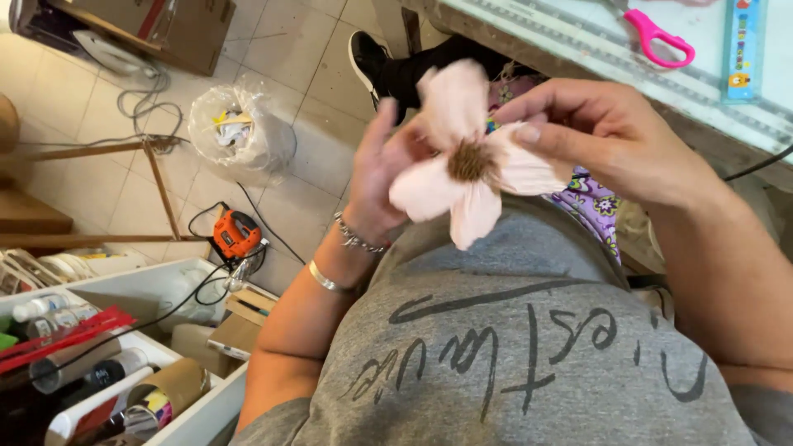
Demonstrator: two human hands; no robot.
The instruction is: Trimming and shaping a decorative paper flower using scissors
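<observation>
A pale pink paper flower (462,161) with a brown fuzzy centre is held up in front of my grey shirt. My left hand (382,177) supports it from behind on the left, with silver bracelets at the wrist. From the upper right, my right hand (611,136) pinches a petal on the flower's right side between thumb and fingers. Both hands grip the flower, and its stem side is hidden behind the petals.
A table edge (578,58) at upper right carries pink scissors (658,37) and a blue ruler (742,45). On the tiled floor lie an orange jigsaw (235,234), a plastic bag (241,128) and cables. White bins (124,363) with tubes and bottles stand at lower left.
</observation>
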